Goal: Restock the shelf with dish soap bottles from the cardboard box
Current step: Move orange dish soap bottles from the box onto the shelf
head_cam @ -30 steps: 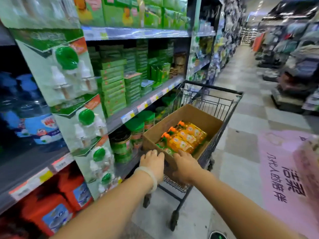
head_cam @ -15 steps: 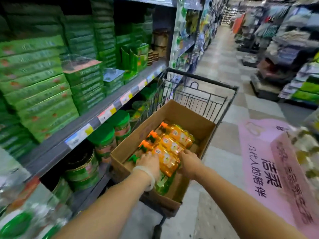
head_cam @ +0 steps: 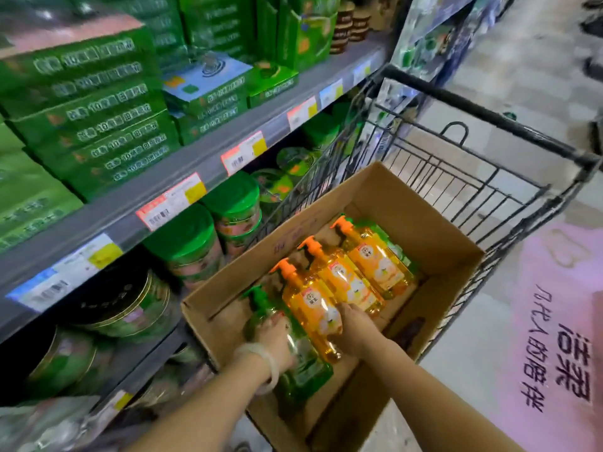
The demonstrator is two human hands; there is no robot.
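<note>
The dish soap bottles lie flat in the cardboard box (head_cam: 434, 252), pumps toward ten o'clock, packed side by side so they don't roll. My left hand (head_cam: 272, 336) is wrapped over the green bottle (head_cam: 293, 360) at the box's seven o'clock corner, fingers closed on its body. My right hand (head_cam: 354, 327) clamps the nearest orange bottle (head_cam: 310, 305) low on its body, so I can lift both in one trip, I reckon. The box sits in the wire cart (head_cam: 489, 177); the shelf (head_cam: 202, 164) runs at nine o'clock, within reach.
</note>
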